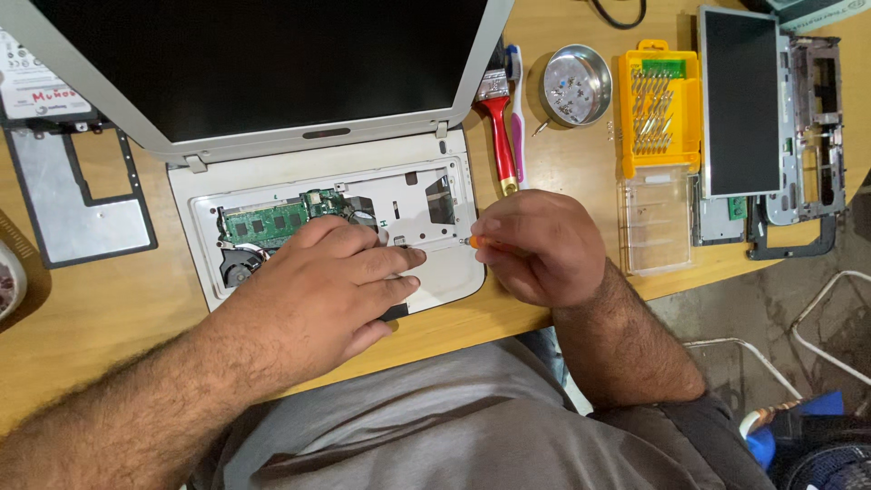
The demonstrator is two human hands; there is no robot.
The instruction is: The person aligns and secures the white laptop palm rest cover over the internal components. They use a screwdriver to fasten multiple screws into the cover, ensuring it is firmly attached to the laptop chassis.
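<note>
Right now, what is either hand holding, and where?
The right hand grips an orange-handled screwdriver by its handle. The left hand holds nothing; it rests flat on the laptop.

Your left hand (322, 286) lies flat, palm down, fingers stretched toward the right. Your right hand (537, 247) is curled in a loose fist, fingertips pinched together, both forearms bare.

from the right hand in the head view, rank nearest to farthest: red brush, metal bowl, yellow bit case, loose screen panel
Measured from the right hand:
1. Red brush, just above the hand, beside the laptop hinge.
2. Metal bowl, farther up, slightly right.
3. Yellow bit case, up and right; close to the bowl's distance, hard to separate.
4. Loose screen panel, far right.
</note>
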